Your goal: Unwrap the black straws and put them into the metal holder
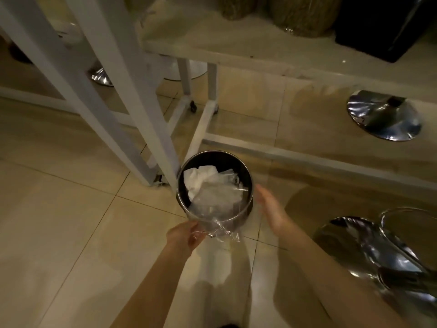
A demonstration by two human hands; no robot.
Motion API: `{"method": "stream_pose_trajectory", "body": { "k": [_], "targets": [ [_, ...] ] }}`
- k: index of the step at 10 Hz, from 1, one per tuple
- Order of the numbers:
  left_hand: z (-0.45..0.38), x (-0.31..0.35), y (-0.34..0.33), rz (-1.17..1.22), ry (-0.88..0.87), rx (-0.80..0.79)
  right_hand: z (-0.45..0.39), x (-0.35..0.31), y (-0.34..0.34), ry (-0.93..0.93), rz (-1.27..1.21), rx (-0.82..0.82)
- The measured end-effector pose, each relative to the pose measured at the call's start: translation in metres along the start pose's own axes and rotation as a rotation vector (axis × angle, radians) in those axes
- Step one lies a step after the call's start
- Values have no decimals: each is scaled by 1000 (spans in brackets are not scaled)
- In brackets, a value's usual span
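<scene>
A round metal waste bin (246, 210) stands on the tiled floor below me, with white crumpled paper (197, 179) and clear plastic inside. My left hand (183, 236) pinches a clear plastic wrapper (217, 229) that hangs over the bin's near rim. Just right of the bin, my right hand (272, 210) is held flat with its fingers apart and nothing in it. No black straws and no metal holder are in view.
White table legs (132, 91) on castors stand just left of and behind the bin. A pale tabletop (236, 43) spans the top, with a black object (383, 24) on it. Chrome stool bases sit at right (383, 114) and lower right (378, 252).
</scene>
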State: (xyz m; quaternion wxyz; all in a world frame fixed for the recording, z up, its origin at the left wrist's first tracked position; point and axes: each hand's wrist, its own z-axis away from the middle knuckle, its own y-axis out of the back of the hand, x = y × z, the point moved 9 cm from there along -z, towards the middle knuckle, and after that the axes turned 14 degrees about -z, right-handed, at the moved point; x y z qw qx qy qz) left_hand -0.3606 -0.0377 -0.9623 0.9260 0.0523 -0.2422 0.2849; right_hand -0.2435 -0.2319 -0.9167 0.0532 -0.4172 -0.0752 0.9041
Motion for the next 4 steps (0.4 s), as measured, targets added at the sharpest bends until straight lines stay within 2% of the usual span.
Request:
{"method": "stream_pose_trajectory", "body": {
  "k": [1,2,3,4],
  "targets": [
    [23,12,-17,-39,8,-99,16,-2,-14,-20,163,-69],
    [72,33,-22,-278,20,-109,40,-13,-25,-49,230,-111],
    [122,77,-32,-578,-149,-88,80,-54,-33,-33,269,-147],
    [186,119,-48,-783,-162,-127,129,-123,-42,80,326,-113]
  ]
}}
